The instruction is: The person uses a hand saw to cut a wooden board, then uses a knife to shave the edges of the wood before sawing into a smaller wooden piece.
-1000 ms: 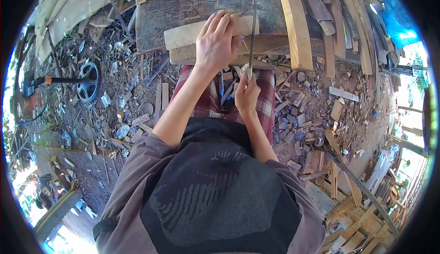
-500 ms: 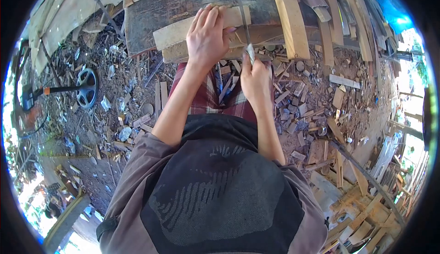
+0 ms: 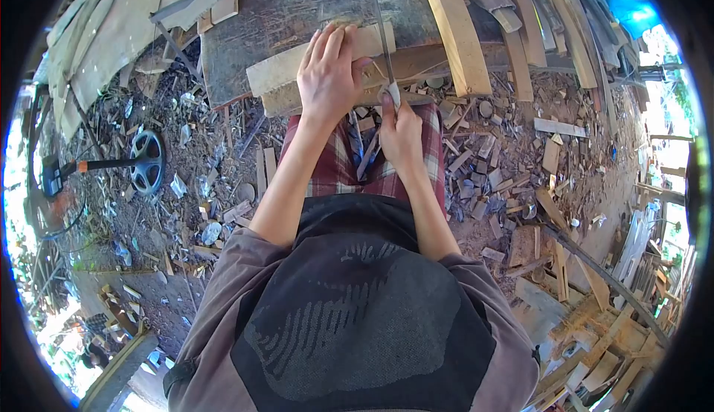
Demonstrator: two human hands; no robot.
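A pale wooden board [image 3: 271,73] lies across the near edge of the dark worktop [image 3: 245,44]. My left hand [image 3: 327,77] presses down on its middle, fingers together over the far edge and thumb toward the right end. In my right hand [image 3: 401,133] is the pale handle of a saw [image 3: 383,36], its fingers closed round it. The long narrow blade, seen almost edge-on, points away from me and crosses the board close to its right end. Its teeth cannot be made out. Another piece of wood [image 3: 286,102] sits under the board on the near side.
A thick light beam [image 3: 454,33] lies right of the saw, with more planks [image 3: 554,10] beyond it. Wood offcuts [image 3: 483,166] litter the ground. At left is a black wheel-shaped object [image 3: 147,163] on a shaft. My knees [image 3: 327,166] are below the worktop.
The view has shifted slightly, so the worktop appears lower and further left. My right hand and the saw have come a little toward me and left. My left hand stays on the board.
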